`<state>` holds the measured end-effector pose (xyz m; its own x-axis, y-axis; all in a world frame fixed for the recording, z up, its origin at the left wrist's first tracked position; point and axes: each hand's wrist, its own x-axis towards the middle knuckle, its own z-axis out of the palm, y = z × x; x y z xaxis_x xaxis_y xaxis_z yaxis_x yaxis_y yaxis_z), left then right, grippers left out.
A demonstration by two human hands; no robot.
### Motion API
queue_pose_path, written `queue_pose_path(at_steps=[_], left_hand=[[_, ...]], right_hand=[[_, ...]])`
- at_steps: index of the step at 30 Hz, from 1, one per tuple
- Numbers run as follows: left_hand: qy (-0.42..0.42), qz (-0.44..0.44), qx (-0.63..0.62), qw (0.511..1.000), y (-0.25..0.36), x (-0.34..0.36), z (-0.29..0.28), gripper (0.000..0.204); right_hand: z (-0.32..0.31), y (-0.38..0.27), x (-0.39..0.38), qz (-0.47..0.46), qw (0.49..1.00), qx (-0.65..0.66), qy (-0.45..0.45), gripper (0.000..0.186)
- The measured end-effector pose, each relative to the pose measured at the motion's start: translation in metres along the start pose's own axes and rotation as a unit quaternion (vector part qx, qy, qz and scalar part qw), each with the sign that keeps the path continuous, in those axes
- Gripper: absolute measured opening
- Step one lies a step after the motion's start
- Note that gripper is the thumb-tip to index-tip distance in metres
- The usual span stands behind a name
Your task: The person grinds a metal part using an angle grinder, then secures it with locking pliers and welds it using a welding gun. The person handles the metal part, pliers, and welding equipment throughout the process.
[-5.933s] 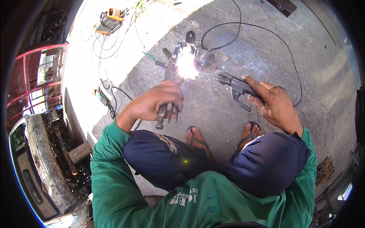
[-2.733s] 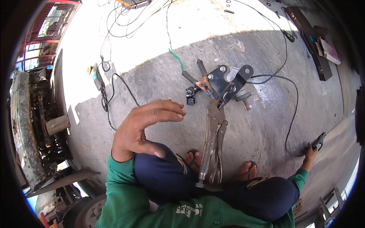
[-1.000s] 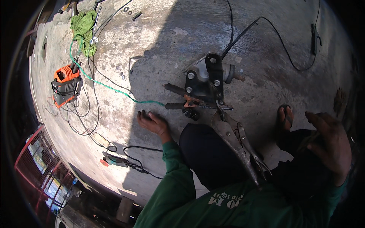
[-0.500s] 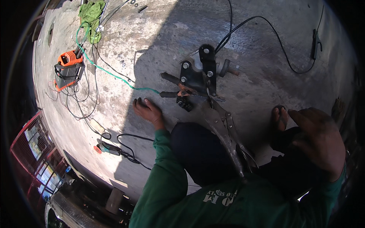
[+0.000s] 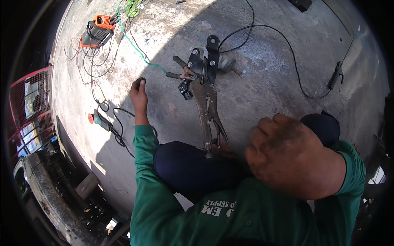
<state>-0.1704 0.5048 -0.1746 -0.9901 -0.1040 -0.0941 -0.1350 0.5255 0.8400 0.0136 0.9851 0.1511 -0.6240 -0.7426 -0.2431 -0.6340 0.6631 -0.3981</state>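
Out over the floor to the left, my left hand [image 5: 139,98] is raised with thumb and fingers pressed together; a dark spot shows at the fingertips, too small to name. My right hand [image 5: 293,153] is close in front at the right, fingers curled in, its palm side hidden. Between the hands, a black bolted metal bracket [image 5: 211,61] stands on the concrete. Large locking pliers [image 5: 202,102] grip it, handles pointing toward me. A copper-coloured ground clamp [image 5: 188,75] on a green cable is at the bracket's left side. Neither hand touches these.
An orange and black welding machine [image 5: 97,32] stands at the far left, cables trailing. Nearer lies an angle grinder [image 5: 100,121] with a reddish disc and black cord. At the right lies an electrode holder [image 5: 336,76] on a black cable. A red mesh frame [image 5: 30,106] borders the left.
My left hand has gone from loosely spread fingers to a pinch. My right hand has moved left and closer in front, its fingers curling. The whole view has shifted.
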Motion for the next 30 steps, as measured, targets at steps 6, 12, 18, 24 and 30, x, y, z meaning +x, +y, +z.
queue_pose_path(at_steps=[6,12,18,24,30], left_hand=[[-0.309,0.084,0.076,0.944,0.236,-0.114,-0.042,0.062],[-0.475,0.262,0.215,0.812,0.351,-0.192,0.003,0.094],[-0.449,0.278,0.289,0.799,0.346,-0.222,0.048,0.078],[-0.412,0.263,0.268,0.830,0.335,-0.231,0.044,0.061],[-0.404,0.267,0.253,0.837,0.341,-0.232,0.045,0.059]], right_hand=[[0.021,0.035,-0.041,0.020,0.996,0.087,-0.015,0.018],[0.040,0.135,-0.135,0.270,0.832,0.377,0.305,0.035],[0.287,0.301,-0.300,0.656,0.728,0.143,0.138,0.053],[0.382,0.344,-0.299,0.748,0.569,0.226,0.258,0.077],[0.412,0.408,-0.301,0.750,0.549,0.103,0.355,0.066]])
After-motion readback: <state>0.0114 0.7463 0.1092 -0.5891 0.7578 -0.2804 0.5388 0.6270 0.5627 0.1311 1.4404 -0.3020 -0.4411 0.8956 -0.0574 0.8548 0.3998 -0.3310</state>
